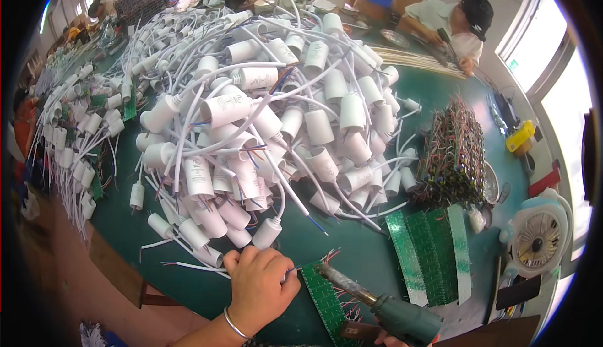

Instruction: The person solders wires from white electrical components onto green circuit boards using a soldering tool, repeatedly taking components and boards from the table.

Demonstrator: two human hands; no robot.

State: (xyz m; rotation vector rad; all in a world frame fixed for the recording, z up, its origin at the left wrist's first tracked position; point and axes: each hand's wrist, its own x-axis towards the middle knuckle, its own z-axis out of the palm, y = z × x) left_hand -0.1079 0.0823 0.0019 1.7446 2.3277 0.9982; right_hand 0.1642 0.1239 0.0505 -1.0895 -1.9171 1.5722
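At the near middle, my left hand [257,290] is closed in a pinch, a metal bangle on its wrist. A bit of white cable [287,275] shows between thumb and finger, and its thin wire points toward a green circuit board strip [321,297]. My right hand [391,339], mostly cut off by the lower edge, is wrapped around a dark green pistol-shaped tool [407,320] with a long metal barrel. The barrel's tip is over the strip's upper end, near red and white wires. Whether it touches them is unclear. White cylindrical lamp holders [226,108] with cables lie heaped beyond my hands.
Right of the heap stand a stack of wired parts [453,152] and several green board strips [433,256]. A small fan [537,240], a red box [544,182] and a yellow object [520,137] line the right edge. Across the green table [352,246], another person [446,23] works.
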